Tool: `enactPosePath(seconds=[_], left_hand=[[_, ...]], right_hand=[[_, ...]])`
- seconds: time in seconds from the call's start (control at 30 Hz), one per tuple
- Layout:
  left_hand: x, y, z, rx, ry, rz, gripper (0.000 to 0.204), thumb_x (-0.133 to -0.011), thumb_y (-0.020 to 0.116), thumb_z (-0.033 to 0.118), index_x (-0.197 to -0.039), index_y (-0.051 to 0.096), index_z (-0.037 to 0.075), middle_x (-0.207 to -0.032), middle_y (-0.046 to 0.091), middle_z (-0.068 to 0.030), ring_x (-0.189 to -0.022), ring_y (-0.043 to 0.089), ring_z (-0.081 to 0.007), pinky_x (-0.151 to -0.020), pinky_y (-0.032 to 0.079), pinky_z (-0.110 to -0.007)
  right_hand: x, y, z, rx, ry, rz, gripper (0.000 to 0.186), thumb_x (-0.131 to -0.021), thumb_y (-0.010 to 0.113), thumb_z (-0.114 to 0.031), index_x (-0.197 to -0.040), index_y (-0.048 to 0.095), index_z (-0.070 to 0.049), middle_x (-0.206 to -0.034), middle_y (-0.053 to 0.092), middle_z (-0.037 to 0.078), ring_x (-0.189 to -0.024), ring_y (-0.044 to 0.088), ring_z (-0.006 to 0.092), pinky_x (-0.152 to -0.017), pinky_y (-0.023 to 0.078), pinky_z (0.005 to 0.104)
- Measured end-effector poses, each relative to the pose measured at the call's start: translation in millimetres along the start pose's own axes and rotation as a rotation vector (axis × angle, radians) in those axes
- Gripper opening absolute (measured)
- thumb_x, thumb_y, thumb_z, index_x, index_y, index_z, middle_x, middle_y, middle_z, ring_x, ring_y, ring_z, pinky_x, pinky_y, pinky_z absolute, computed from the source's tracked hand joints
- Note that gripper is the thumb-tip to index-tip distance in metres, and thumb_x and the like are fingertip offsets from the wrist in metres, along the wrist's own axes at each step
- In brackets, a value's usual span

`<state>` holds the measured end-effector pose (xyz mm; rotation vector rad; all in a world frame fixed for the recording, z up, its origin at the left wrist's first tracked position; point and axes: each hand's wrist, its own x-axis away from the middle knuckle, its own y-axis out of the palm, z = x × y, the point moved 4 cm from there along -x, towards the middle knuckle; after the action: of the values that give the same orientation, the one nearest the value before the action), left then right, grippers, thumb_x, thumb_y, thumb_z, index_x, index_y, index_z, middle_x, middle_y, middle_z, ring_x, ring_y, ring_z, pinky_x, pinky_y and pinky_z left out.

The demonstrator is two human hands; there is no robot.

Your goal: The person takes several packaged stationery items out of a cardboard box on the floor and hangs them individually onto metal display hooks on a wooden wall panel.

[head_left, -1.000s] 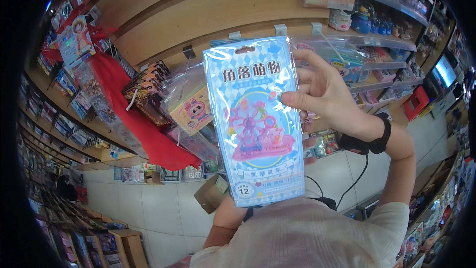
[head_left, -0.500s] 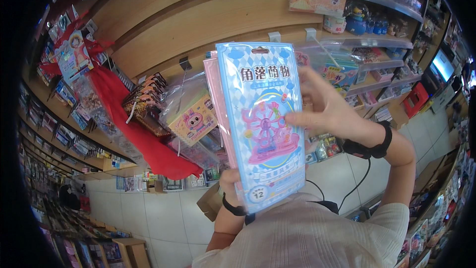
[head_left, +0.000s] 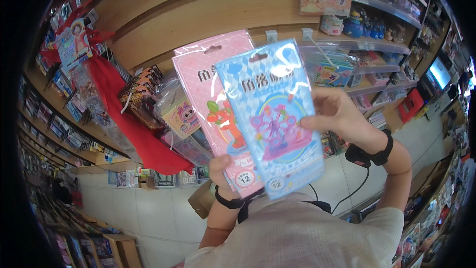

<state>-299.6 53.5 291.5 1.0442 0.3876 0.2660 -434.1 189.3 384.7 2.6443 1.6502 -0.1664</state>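
The right hand (head_left: 342, 119) pinches the tilted blue toy packet (head_left: 271, 111) leftward, overlapping the pink toy packet (head_left: 206, 94) clasped by the left hand (head_left: 220, 171).

Head view: left fisheye of a head-worn pair, pitched down, upright, unmirrored. Wearer's shirt (head_left: 297, 233) fills the lower edge; slatted wooden wall (head_left: 223, 17) stands ahead, across the top; tiled floor (head_left: 148, 208) lies below, farther off. Field is very wide, black at both sides; shelves (head_left: 384, 45) at right bow toward the rim. Left hand (head_left: 220, 171), right hand (head_left: 334, 116), pink packet (head_left: 203, 69) and blue packet (head_left: 277, 129) sit close to the lens, packet fronts facing it.
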Motion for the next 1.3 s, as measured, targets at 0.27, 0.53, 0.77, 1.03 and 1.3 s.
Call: enactPosePath(seconds=[0.27, 0.53, 0.77, 1.03, 1.3], left_hand=[[2, -3, -6, 0.017, 0.011, 0.078, 0.077, -0.068, 0.059, 0.035, -0.128, 0.027, -0.001, -0.121, 0.042, -0.0208, -0.107, 0.047, -0.0333, -0.093, 0.039, -0.044], [-9, 21, -15, -0.153, -0.009, -0.022, 0.069, -0.073, 0.049, 0.05, -0.123, 0.037, 0.005, -0.115, 0.048, -0.0148, -0.104, 0.049, -0.0269, -0.088, 0.042, -0.04], [-11, 21, -4, 0.08, 0.045, 0.02, 0.068, -0.07, 0.054, 0.036, -0.124, 0.032, 0.001, -0.116, 0.045, -0.0182, -0.105, 0.049, -0.0298, -0.091, 0.04, -0.042], [-6, 31, -14, -0.008, -0.038, -0.058, 0.09, -0.063, 0.063, 0.035, -0.132, 0.019, -0.002, -0.131, 0.032, -0.0217, -0.121, 0.035, -0.0325, -0.101, 0.029, -0.046], [2, 24, -27, -0.009, -0.087, -0.105, 0.088, -0.062, 0.066, 0.027, -0.132, 0.02, -0.001, -0.128, 0.036, -0.0208, -0.115, 0.042, -0.0336, -0.097, 0.035, -0.046]], right_hand=[[15, -7, -29, 0.277, -0.694, 0.546, 0.019, -0.075, 0.063, -0.004, -0.092, 0.054, 0.001, -0.075, 0.058, 0.002, -0.059, 0.054, 0.0053, -0.052, 0.043, 0.0176], [8, 61, -10, 0.73, -0.862, 0.202, 0.033, -0.066, 0.068, -0.006, -0.097, 0.059, 0.001, -0.078, 0.055, 0.011, -0.061, 0.053, 0.0237, -0.054, 0.044, 0.0276], [0, 46, -28, 1.11, -0.798, 0.22, 0.051, -0.059, 0.075, -0.023, -0.104, 0.057, -0.006, -0.116, 0.043, 0.019, -0.108, 0.037, 0.0394, -0.086, 0.033, 0.0481], [0, 26, -18, 0.716, -0.668, 0.074, 0.064, -0.067, 0.061, -0.008, -0.125, 0.035, -0.003, -0.131, 0.028, 0.023, -0.122, 0.029, 0.0394, -0.097, 0.031, 0.0435], [15, -94, -66, 0.253, -0.941, 0.866, 0.031, -0.086, 0.053, -0.005, -0.112, 0.045, 0.008, -0.098, 0.059, 0.011, -0.089, 0.056, 0.012, -0.076, 0.044, 0.0239]])
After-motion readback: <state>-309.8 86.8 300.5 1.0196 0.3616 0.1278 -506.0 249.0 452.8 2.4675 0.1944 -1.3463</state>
